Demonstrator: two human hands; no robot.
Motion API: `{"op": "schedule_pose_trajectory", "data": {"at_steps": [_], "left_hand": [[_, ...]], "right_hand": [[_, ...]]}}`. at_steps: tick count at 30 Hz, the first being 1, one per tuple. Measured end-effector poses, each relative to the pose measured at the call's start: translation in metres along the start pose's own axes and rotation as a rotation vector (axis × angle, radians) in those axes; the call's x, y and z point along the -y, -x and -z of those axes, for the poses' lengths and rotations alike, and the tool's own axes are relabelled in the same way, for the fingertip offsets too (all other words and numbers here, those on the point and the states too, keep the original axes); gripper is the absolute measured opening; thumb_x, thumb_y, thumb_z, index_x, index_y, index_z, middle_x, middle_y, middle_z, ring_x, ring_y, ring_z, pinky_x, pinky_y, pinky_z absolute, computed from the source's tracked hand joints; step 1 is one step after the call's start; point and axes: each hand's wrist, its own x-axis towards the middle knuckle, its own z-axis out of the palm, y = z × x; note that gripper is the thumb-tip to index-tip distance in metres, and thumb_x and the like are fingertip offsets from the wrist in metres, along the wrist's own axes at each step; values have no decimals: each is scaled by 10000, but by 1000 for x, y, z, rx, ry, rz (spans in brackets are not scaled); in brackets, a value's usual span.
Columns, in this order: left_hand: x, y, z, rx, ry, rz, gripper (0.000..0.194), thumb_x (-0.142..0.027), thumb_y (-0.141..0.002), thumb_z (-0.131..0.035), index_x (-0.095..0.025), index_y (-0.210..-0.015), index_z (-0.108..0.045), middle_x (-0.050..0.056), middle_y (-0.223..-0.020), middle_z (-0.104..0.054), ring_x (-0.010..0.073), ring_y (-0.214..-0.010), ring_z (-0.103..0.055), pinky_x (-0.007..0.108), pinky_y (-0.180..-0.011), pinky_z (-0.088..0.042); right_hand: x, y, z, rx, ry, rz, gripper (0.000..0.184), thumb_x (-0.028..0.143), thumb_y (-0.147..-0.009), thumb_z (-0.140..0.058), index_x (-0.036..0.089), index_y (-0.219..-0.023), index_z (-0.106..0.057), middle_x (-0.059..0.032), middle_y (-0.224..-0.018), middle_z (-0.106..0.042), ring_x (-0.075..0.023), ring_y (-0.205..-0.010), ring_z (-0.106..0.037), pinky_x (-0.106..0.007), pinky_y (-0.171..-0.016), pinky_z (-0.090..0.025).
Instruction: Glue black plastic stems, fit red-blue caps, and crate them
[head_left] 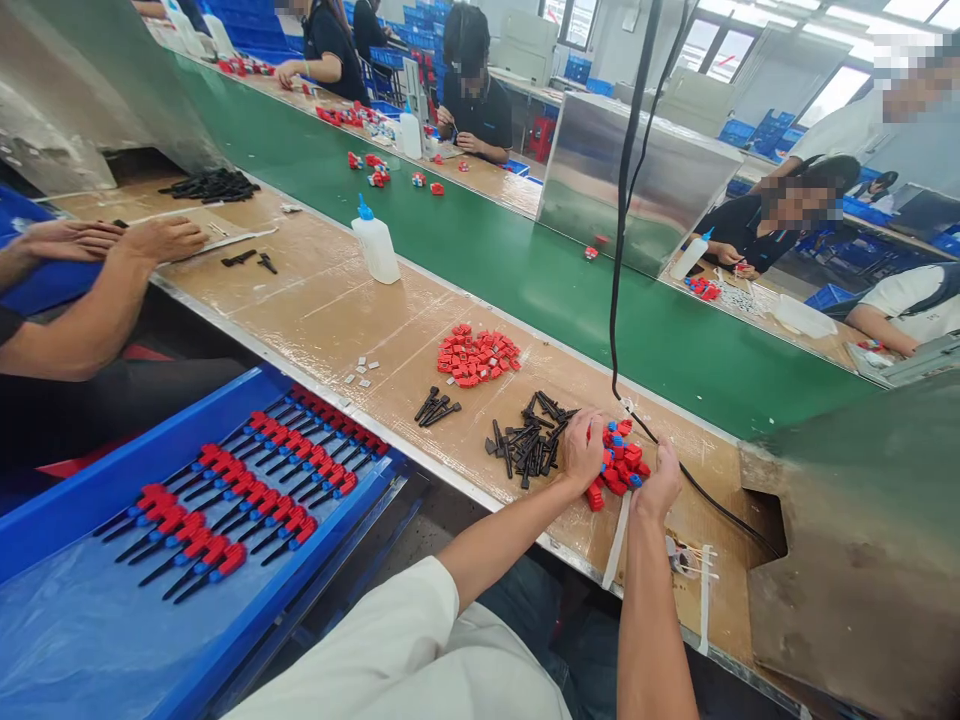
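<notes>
My left hand point(583, 448) rests on the brown worktable point(330, 300), fingers curled at the left edge of a small pile of red and blue plastic parts point(619, 466). At the right edge of that pile my right hand point(660, 484) is closed, with a black cable point(712, 500) running past it. I cannot make out what either hand holds. Just left of my left hand lies a heap of black pins point(529, 440). Farther back sit a heap of red caps point(476, 355) and a few more black pins point(436, 408).
A blue tray point(97, 480) at my left holds rows of assembled red-and-black pieces. A white glue bottle point(375, 240) stands on the table. A green conveyor belt point(525, 270) runs behind. A co-worker's hands point(112, 240) rest at the left; other people work across the belt.
</notes>
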Motion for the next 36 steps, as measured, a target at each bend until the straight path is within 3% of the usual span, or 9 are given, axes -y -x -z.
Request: {"op": "schedule_pose_trajectory", "data": {"at_steps": [6, 10, 13, 16, 21, 27, 33, 36], "left_hand": [[0, -14, 2, 68, 73, 37, 416, -304, -1004, -329, -217, -983, -734, 62, -1036, -760, 204, -1010, -685, 334, -944, -520], [-1, -6, 13, 97, 110, 8, 455, -335, -1014, -286, -191, -1061, -715, 76, -1110, -741, 198, -1075, -671, 337, -988, -505], [3, 17, 23, 177, -94, -156, 385, -372, -975, -435, -174, -1214, -662, 134, -1338, -640, 260, -1312, -542, 428, -1136, -397], [12, 41, 27, 295, -429, -300, 492, -372, -917, -547, -155, -1358, -575, 184, -1562, -413, 350, -1484, -318, 541, -1199, -281], [22, 54, 29, 365, -655, -320, 554, -356, -922, -523, -177, -1446, -497, 157, -1631, -300, 383, -1507, -254, 596, -1206, -244], [28, 57, 27, 374, -483, -269, 574, -176, -921, -390, -127, -1492, -419, 169, -1644, -259, 282, -1535, -215, 504, -1228, -268], [17, 50, -3, 259, -327, -124, 530, -338, -976, -416, -125, -1461, -444, 189, -1640, -257, 303, -1529, -228, 534, -1221, -256], [3, 46, 6, 249, -239, -95, 466, -335, -980, -426, -136, -1389, -526, 186, -1589, -367, 286, -1488, -330, 487, -1198, -319]], "right_hand": [[6, 12, 13, 1, -8, 1, 599, 569, -847, -354, 167, -1202, -621, -100, -1213, -658, -235, -1155, -609, -395, -969, -491], [19, 39, 33, 72, 162, 72, 601, 587, -815, -482, 168, -1225, -613, -121, -1219, -616, -252, -1113, -610, -401, -965, -487], [25, 56, 42, 163, 427, 117, 621, 524, -743, -636, 208, -1277, -616, -154, -1274, -537, -316, -1148, -579, -455, -981, -464], [25, 58, 36, 232, 664, 132, 561, 404, -815, -575, 253, -1355, -585, -167, -1322, -479, -353, -1157, -566, -517, -979, -439], [22, 36, 27, 220, 839, 92, 487, 313, -890, -443, 196, -1337, -598, -190, -1195, -527, -348, -1075, -590, -522, -933, -456], [8, 10, 37, 219, 873, 72, 477, 250, -860, -423, 144, -1271, -640, -185, -1106, -540, -308, -938, -631, -486, -900, -473], [5, -5, 27, 306, 781, 159, 500, 218, -787, -459, 166, -1240, -664, -130, -1094, -574, -261, -985, -614, -375, -915, -477], [17, 0, 39, 298, 763, 200, 521, 244, -833, -405, 134, -1291, -627, -162, -1154, -576, -276, -1001, -609, -381, -907, -470]]}}
